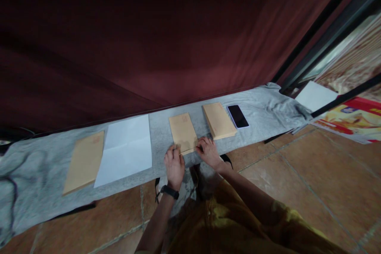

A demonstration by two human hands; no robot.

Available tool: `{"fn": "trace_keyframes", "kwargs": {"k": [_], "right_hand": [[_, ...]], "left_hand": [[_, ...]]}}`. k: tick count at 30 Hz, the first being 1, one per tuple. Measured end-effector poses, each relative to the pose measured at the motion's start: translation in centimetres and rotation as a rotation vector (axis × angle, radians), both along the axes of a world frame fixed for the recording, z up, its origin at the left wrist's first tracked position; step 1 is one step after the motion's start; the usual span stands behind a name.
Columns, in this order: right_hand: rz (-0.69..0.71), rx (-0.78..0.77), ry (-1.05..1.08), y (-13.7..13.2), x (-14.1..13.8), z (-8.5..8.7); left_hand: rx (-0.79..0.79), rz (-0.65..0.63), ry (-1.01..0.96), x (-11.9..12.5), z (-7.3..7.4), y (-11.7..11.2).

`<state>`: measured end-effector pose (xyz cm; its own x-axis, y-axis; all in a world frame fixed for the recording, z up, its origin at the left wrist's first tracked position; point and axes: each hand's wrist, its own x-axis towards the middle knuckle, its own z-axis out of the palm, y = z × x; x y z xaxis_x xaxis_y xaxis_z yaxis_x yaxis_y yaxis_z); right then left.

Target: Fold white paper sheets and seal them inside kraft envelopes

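A tan paper envelope (183, 129) lies flat before me, with faint reddish print near its far end. My left hand (174, 166) is closed at its near left corner, fingers curled on the edge. At the near right corner, my right hand (209, 152) pinches the same edge. A fold line, perhaps the flap, runs across the near end between both hands. Just right of it rests a thick stack of similar envelopes (219, 121). Off to the left are a creased white paper sheet (126, 151) and more tan envelopes (85, 160), partly beneath the sheet's edge.
A grey cloth (262, 107) covers the long narrow bench. A dark-screened phone (238, 116) lies beside the envelope stack. Behind the bench hangs a dark red curtain (178, 47). Right of it stand a metal frame and a red-and-yellow printed box (357, 117). Tiled floor (291, 182) shows below.
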<state>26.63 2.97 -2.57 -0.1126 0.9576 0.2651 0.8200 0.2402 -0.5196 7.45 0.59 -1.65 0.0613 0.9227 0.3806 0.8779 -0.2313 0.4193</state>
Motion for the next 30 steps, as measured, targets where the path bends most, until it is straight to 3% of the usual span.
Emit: {"fn": "trace_keyframes", "kwargs": {"k": [5, 7, 13, 22, 30], "right_hand": [[-0.014, -0.001, -0.015, 0.0, -0.1, 0.1], [-0.016, -0.003, -0.027, 0.0, -0.1, 0.2], [-0.008, -0.015, -0.043, -0.1, -0.1, 0.4], [0.003, 0.029, 0.022, -0.4, -0.1, 0.0], [0.331, 0.09, -0.042, -5.3, -2.3, -0.1]], "left_hand": [[-0.033, -0.29, 0.17, 1.4, -0.8, -2.2], [-0.062, -0.35, 0.243, 1.7, -1.5, -2.9], [-0.084, -0.325, 0.38, 1.9, -2.8, -3.5], [-0.08, -0.219, 0.351, 2.0, -2.7, -3.9], [-0.096, -0.207, 0.399, 2.0, -3.1, -4.1]]}}
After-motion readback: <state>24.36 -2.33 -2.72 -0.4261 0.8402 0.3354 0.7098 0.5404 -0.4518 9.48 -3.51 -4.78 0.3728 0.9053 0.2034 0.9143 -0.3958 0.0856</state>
